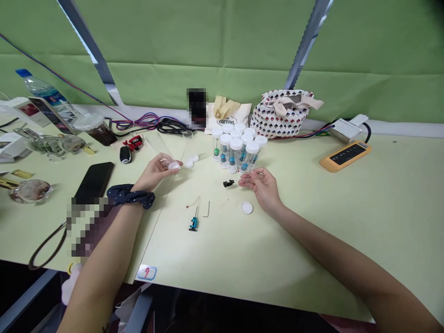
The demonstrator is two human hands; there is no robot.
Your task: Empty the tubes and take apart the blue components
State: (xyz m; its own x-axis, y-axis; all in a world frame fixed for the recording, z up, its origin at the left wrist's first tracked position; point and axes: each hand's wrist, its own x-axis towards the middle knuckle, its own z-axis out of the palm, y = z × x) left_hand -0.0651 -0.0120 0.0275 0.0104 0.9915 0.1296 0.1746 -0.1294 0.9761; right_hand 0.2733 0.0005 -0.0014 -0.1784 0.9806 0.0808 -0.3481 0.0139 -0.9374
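My left hand (157, 172) is closed around a clear plastic tube, whose white round end (174, 165) shows at the fingertips. Beside it on the table are small white caps (189, 163) and another clear tube (188, 144). My right hand (261, 186) pinches the thin metal rod of a small tool with a black fitting (228, 183), held over the table. A similar tool with a blue fitting (193, 224) lies nearer me. Two bent metal keys (208, 209) and a white round lid (246, 208) lie between the hands.
Several white-capped clear tubes (236, 150) with blue or green pieces inside stand behind my hands. Farther back are a patterned bag (279, 115) and a cream pouch (229, 118). An orange power strip (345, 156) lies right; a black phone (93, 182), car key (125, 154) and drink cup (95, 129) are left.
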